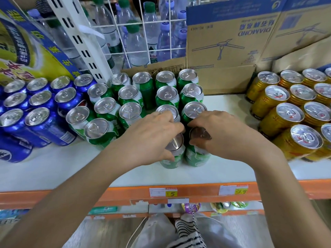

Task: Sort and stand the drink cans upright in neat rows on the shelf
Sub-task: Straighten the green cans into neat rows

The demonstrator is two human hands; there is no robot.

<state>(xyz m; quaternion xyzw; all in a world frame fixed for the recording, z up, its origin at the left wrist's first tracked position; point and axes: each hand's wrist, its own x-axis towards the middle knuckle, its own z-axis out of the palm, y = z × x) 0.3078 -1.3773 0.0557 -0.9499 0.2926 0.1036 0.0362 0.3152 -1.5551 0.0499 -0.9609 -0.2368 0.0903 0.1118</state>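
Observation:
Two green cans stand upright side by side at the front of the white shelf (53,169). My left hand (154,136) grips the left green can (172,161) from above around its top. My right hand (223,136) grips the right green can (197,156) the same way. Behind them several green cans (167,96) stand upright in rows running to the back of the shelf. Blue cans (38,117) stand in rows at the left and gold cans (290,113) at the right.
A cardboard box (232,42) stands behind the cans at the back right. A white wire rack (143,24) of water bottles rises at the back. A blue and yellow bag (21,47) leans at the left. The orange shelf edge (197,191) carries price tags.

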